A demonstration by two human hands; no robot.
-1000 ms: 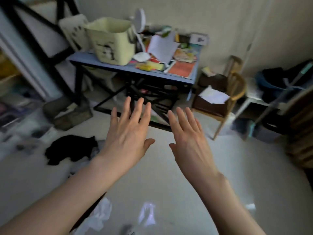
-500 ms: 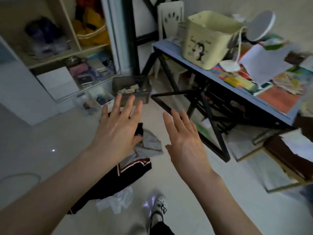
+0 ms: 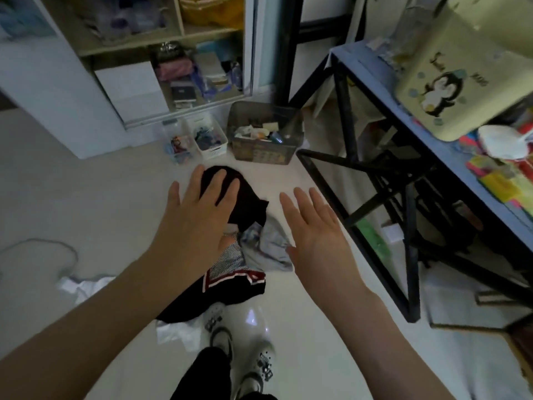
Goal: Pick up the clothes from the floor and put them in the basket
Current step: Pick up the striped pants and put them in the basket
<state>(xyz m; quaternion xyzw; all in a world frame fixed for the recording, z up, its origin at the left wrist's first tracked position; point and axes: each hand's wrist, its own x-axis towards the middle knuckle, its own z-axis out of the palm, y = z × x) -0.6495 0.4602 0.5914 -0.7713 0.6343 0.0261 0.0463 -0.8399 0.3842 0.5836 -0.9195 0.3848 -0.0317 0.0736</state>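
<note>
A heap of clothes lies on the pale floor in front of me: a black garment [image 3: 248, 197], a light grey garment [image 3: 271, 246], and a black piece with red and white trim [image 3: 230, 290]. White cloth [image 3: 176, 332] lies at its near edge, and another white piece [image 3: 83, 285] lies to the left. My left hand [image 3: 196, 220] hovers open over the black garment. Beside the grey garment, my right hand [image 3: 314, 235] is spread and holds nothing. The pale yellow basket [image 3: 450, 82] with a penguin picture stands on the blue table [image 3: 383, 93] at the upper right.
The table's black metal frame [image 3: 375, 203] reaches the floor right of the heap. A dark bin [image 3: 265, 134] full of small items and white boxes [image 3: 207, 137] stand just behind the clothes, before an open shelf unit [image 3: 161, 53]. My shoes [image 3: 248, 336] are below.
The view has swung left and down toward the floor. The clothes heap now lies directly under both hands, which have lowered toward it. Neither hand has taken hold of anything.
</note>
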